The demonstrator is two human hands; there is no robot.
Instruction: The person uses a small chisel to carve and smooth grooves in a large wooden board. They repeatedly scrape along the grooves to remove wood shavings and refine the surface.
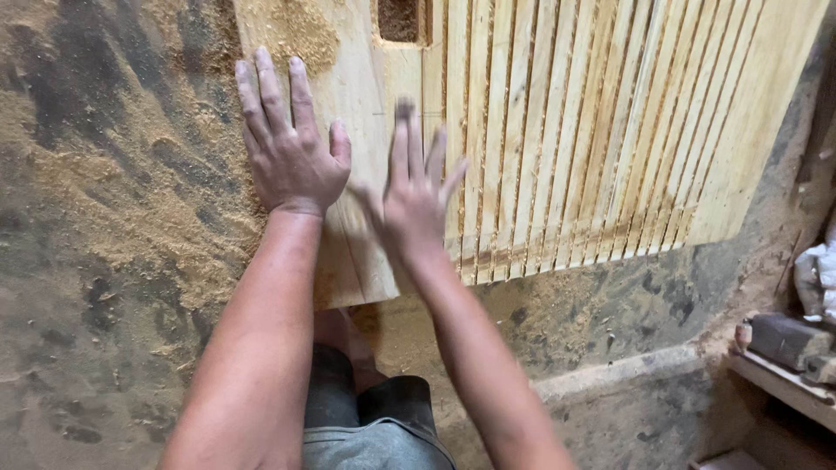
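A pale wooden louvered panel lies flat on the dusty floor, with many thin slats between two wide side boards. My left hand presses flat, fingers spread, on the left side board. My right hand is beside it, fingers apart and slightly blurred, over the edge where the side board meets the first slats. Neither hand holds anything. A rectangular cut-out shows in the board near the top.
Sawdust covers the concrete floor to the left of the panel. A low concrete ledge runs at the lower right. A wooden shelf with a dark block on it stands at the far right.
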